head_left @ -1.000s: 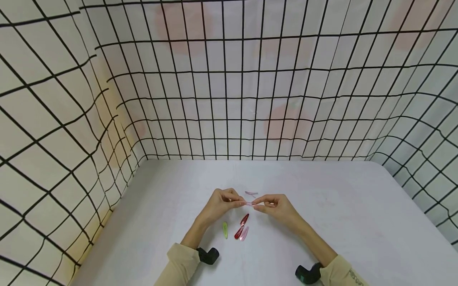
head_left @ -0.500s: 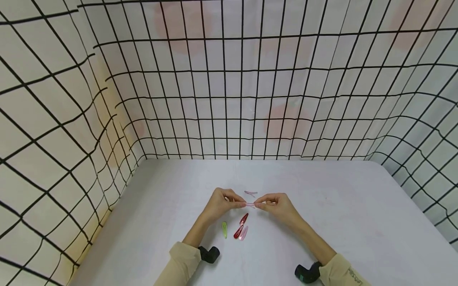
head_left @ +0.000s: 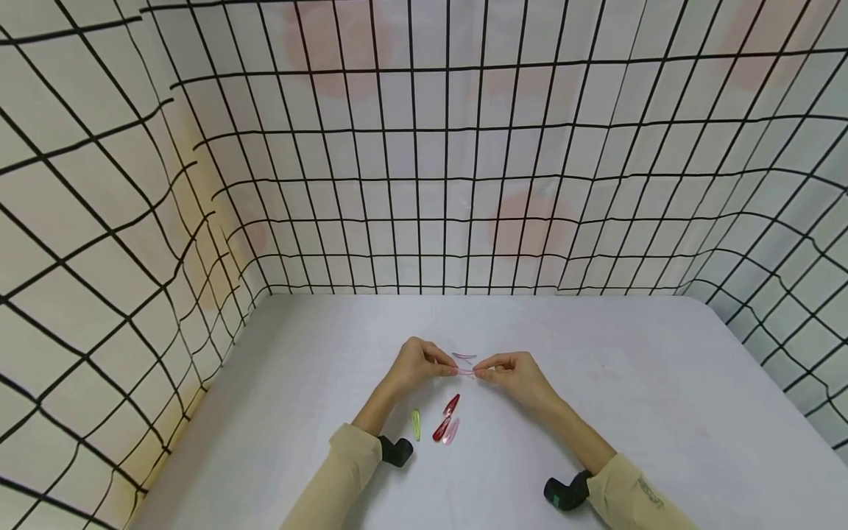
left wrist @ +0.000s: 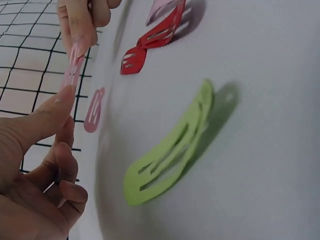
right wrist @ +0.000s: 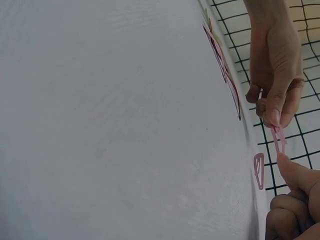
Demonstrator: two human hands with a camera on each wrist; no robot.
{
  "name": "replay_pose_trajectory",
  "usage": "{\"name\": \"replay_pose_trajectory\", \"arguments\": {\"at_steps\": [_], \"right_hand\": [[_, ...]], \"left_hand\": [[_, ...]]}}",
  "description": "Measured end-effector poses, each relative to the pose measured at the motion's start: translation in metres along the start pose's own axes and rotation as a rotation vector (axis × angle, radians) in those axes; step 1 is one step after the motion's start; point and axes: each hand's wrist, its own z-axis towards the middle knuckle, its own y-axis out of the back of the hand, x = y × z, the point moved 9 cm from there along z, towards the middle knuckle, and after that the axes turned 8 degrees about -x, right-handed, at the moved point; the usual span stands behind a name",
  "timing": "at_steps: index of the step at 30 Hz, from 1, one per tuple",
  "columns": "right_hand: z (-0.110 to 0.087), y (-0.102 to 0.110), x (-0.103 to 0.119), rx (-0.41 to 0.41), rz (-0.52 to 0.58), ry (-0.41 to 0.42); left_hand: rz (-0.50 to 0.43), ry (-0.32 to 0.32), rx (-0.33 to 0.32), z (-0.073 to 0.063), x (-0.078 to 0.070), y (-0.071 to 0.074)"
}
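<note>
A pink hair clip (head_left: 466,372) spans the gap between left hand (head_left: 414,366) and right hand (head_left: 520,375), raised above the desk (head_left: 616,412); its long axis runs from hand to hand; each grip pinches an end between thumb and finger; neither is nearer.

No text can be read; the lettering (head_left: 650,492) on the right sleeve (head_left: 621,487) is too blurred.
</note>
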Motion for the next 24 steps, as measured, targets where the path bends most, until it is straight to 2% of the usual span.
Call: {"name": "replay_pose_trajectory", "arguments": {"at_steps": [4, 7, 17, 24], "right_hand": [[0.005, 0.0, -0.005, -0.009, 0.011, -0.032], [0.009, -0.001, -0.005, -0.005, 0.014, -0.022], [0.018, -0.003, -0.011, -0.012, 0.028, -0.063], [0.021, -0.004, -0.012, -0.031, 0.002, -0.071]], "left_hand": [[0.02, 0.017, -0.009, 0.007, 0.004, -0.002], [0.019, 0.014, -0.015, 0.013, 0.006, -0.003], [0.053, 0.013, 0.0, 0.025, 0.011, -0.005], [0.137, 0.07, -0.002, 0.028, 0.016, -0.006]]}}
